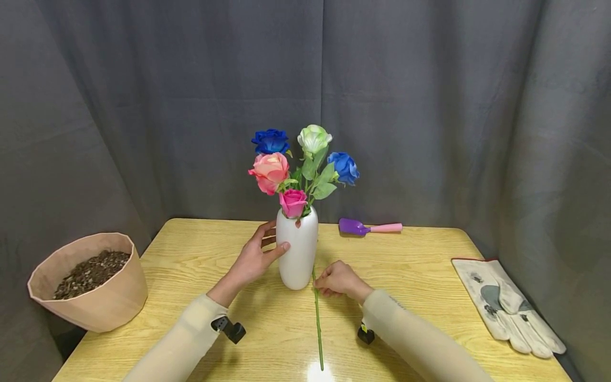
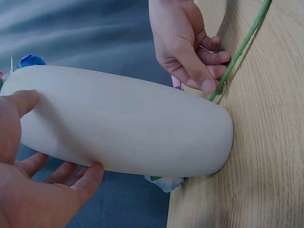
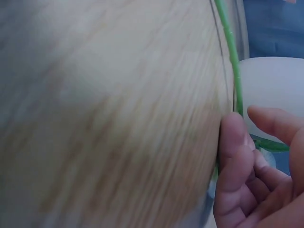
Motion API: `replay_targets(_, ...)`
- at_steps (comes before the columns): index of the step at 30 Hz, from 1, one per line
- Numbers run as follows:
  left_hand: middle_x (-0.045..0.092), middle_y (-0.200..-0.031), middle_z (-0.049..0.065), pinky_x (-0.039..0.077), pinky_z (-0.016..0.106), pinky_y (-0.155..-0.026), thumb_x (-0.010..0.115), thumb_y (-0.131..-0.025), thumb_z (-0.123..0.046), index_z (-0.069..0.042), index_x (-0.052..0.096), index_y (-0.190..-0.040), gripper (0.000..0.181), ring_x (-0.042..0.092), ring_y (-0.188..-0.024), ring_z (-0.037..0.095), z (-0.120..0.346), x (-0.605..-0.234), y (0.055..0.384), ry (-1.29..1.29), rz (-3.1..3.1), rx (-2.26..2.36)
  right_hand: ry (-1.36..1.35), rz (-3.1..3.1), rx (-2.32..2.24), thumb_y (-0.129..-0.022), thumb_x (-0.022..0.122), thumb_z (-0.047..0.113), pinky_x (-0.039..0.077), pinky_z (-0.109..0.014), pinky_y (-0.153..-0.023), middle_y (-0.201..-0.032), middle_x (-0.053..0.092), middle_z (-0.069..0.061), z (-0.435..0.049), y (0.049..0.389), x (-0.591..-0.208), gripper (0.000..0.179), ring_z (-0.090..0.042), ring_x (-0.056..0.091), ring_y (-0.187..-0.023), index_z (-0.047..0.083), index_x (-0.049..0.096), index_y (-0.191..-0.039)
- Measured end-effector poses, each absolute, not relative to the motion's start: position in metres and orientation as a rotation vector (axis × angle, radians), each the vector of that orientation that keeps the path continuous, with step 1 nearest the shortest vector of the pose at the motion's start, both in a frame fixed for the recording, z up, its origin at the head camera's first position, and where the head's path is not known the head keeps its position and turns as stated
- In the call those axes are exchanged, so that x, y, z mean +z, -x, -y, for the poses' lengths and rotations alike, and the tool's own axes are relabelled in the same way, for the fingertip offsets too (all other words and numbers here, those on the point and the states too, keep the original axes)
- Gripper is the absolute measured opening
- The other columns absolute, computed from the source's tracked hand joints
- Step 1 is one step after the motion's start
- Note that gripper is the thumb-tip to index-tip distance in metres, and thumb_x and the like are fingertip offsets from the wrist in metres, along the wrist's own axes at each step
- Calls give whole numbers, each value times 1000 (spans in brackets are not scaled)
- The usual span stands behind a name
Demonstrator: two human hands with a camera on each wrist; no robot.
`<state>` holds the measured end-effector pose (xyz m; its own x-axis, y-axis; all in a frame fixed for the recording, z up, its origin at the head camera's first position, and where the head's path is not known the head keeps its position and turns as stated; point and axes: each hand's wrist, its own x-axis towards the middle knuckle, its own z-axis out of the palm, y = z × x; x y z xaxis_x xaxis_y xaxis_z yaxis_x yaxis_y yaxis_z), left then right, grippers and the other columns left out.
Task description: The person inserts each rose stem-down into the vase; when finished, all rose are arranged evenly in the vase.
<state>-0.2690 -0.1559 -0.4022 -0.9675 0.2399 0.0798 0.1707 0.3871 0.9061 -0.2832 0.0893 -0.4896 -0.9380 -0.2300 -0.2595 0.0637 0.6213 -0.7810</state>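
My left hand (image 1: 252,260) holds a white vase (image 1: 297,254), thumb on its front and fingers round its left side. The vase stands upright on the table with pink, coral, blue and pale green-white roses in it. To its right, my right hand (image 1: 340,279) has thumb and fingertips about a green flower stem (image 1: 319,329) that lies along the table, its cut end toward me. In the left wrist view, a white bloom (image 2: 166,183) shows past the vase, low by the table; the vase hides much of it.
A peach pot (image 1: 95,297) of soil stands at the left. Behind the vase lies a small purple trowel (image 1: 353,227) with a pink handle. Work gloves (image 1: 508,307) lie at the right edge, and grey curtains (image 1: 406,106) surround the table (image 1: 420,265).
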Motion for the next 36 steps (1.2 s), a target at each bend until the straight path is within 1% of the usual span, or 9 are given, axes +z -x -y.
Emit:
replay_targets(5,42,-152,12,47,55,-109,69,-92,-47,-20,29,-154,78,44,-141,38,156,-404,270,-381,-2558,1662,109,-2538,-1207,-84,79,26,47,-24,-48,-63,70,-2,-87,283,-491,22,-11,65,-55,10,72,-71)
replay_targets(9,42,-152,11,47,55,-109,69,-92,-48,-21,29,-154,78,44,-142,38,156,-404,270,-381,-2555,1663,111,-2527,-1224,-83,79,24,49,-24,-48,-63,70,-2,-87,283,-492,21,-11,65,-56,9,72,-71)
replay_targets(16,41,-153,12,47,54,-109,68,-92,-47,-20,29,-154,79,44,-142,38,156,-404,270,-385,-2551,1665,52,-2363,-1396,-85,75,14,55,-25,-50,-65,68,-6,-90,285,-493,16,-14,67,-54,2,71,-77)
replay_targets(19,41,-153,11,47,54,-109,68,-92,-47,-20,29,-154,78,43,-142,38,157,-404,270,-380,-2551,1663,22,-2306,-1459,-86,72,10,59,-27,-53,-67,67,-8,-92,285,-493,12,-15,67,-54,-1,70,-81)
replay_targets(24,41,-153,11,46,54,-109,69,-92,-47,-21,29,-154,78,43,-142,38,157,-404,270,-374,-2551,1660,-24,-2301,-1491,-88,70,8,60,-29,-56,-69,66,-9,-93,287,-494,9,-15,66,-55,-2,70,-90)
replay_targets(29,41,-152,11,46,55,-109,69,-92,-48,-21,29,-154,79,43,-142,38,157,-403,269,-369,-2552,1661,-53,-2297,-1521,-88,68,5,61,-29,-58,-71,65,-10,-92,288,-493,11,-16,66,-57,-4,69,-95)
replay_targets(36,43,-151,12,47,53,-109,68,-94,-41,-17,30,-153,74,44,-142,38,156,-400,268,-375,-2547,1679,-62,-2284,-1543,-90,67,3,62,-30,-59,-77,65,-12,-92,289,-491,12,-17,66,-61,-5,68,-98)
